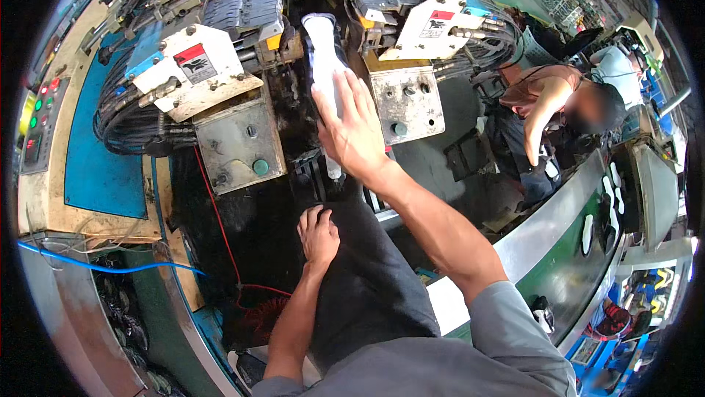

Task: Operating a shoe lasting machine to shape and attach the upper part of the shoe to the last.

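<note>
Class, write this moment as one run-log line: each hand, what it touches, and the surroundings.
right hand: flat on white shoe sole in machine | left hand: resting on own knee | co-worker: at right

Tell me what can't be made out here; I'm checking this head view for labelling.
- Head view: the right hand covers the near part of the white shoe sole, so the grip is unclear.
- The left hand rests on the dark trouser knee; its palm is hidden.
- The white soles on the green conveyor are too small and bent by the rim.
</note>
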Demonstrator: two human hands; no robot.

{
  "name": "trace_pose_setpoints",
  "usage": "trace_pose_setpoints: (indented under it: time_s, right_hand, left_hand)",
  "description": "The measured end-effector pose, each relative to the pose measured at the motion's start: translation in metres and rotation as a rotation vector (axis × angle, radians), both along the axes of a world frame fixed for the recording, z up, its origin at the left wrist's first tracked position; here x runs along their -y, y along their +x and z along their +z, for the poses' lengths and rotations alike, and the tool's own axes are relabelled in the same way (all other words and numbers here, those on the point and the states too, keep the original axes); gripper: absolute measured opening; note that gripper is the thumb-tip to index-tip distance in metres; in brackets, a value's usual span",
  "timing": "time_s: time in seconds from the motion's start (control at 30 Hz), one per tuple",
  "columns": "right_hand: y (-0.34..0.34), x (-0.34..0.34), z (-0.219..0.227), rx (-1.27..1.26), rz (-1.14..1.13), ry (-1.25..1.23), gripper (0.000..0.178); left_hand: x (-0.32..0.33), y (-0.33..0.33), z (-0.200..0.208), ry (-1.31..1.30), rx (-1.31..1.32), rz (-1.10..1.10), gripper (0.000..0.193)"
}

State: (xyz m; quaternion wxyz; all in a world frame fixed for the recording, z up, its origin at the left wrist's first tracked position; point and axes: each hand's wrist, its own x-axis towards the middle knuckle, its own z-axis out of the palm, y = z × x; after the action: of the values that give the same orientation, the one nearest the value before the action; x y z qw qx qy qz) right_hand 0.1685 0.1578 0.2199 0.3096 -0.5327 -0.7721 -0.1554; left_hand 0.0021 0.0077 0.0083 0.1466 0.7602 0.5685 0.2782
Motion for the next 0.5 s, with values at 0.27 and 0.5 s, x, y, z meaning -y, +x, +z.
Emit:
trace_pose_setpoints:
  time_s: [0.27,0.5]
  right_hand:
    - [0.001,-0.099,0.020,0.064,-0.025,0.059,0.062]
    - [0.003,-0.148,0.036,0.071,-0.029,0.123,0.055]
  left_hand:
    - [-0.005,0.003,-0.005,-0.007,-0.010,-0.004,0.033]
    - [-0.016,-0.001,-0.007,-0.039,-0.014,-0.032,0.035]
